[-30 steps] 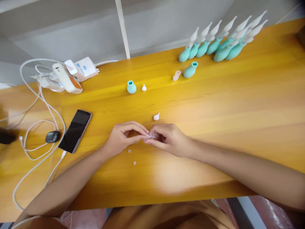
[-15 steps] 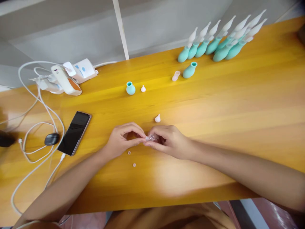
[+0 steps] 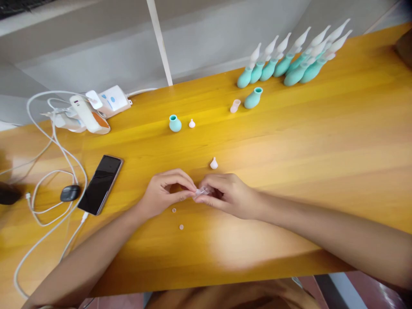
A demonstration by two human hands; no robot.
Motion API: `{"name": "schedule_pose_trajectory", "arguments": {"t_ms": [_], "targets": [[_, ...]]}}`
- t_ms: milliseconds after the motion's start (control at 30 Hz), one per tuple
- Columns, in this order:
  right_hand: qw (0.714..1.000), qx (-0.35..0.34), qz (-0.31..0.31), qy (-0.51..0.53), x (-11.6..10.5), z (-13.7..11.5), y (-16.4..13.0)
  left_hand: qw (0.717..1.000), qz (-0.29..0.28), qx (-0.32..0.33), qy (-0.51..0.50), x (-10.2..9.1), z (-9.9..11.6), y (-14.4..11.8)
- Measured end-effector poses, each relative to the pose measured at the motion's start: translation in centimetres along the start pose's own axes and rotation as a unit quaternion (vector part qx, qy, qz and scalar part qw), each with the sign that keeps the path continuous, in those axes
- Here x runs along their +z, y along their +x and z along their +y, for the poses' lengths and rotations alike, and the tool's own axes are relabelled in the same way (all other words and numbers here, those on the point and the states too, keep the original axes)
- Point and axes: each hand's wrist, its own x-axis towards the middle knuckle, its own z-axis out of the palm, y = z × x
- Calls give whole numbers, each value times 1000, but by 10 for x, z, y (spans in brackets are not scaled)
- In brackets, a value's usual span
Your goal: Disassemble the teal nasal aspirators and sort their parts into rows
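Between my hands is a small clear plastic connector tube [image 3: 202, 192]. My right hand [image 3: 230, 195] is closed on its wider end, and my left hand [image 3: 169, 189] pinches its left end; whether a separate small piece sits in that pinch is hidden. Just beyond my right hand stands a small pale pink tip [image 3: 214, 163]. Two tiny rings, one upper [image 3: 174, 210] and one lower [image 3: 181, 227], lie on the wooden table [image 3: 273, 171] near my left hand. Farther back are a short teal bulb [image 3: 175, 123] with its mouth up and a second small pale tip [image 3: 192, 123].
Several teal bulbs with white pointed nozzles [image 3: 283, 64] stand at the back right. In front of them are an open teal bulb [image 3: 252, 98] and a clear pinkish connector [image 3: 235, 106]. At left lie a phone [image 3: 101, 184], a black case [image 3: 70, 193], white cables and a power strip [image 3: 114, 101].
The camera view has shifted slightly, so everything on the table appears a little lower. Both hands keep hold of the clear connector, which shows slightly more between the fingers.
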Motion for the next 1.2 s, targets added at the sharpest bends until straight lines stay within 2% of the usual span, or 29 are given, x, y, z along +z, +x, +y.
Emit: {"name": "schedule_pose_trajectory", "arguments": {"t_ms": [267,467,667,1200], "targets": [[1000,-2,-7,-3,-1,0,0,998,-13,53,23,0,-5,-2],[1000,-6,-5,-9,-2,0,0,999,0,32,18,2,-6,-2],[1000,-5,-11,-8,-2,-1,1,999,-17,35,37,-1,-4,-1],[1000,-3,-7,-3,-1,0,0,999,-13,33,26,-1,-3,0]]}}
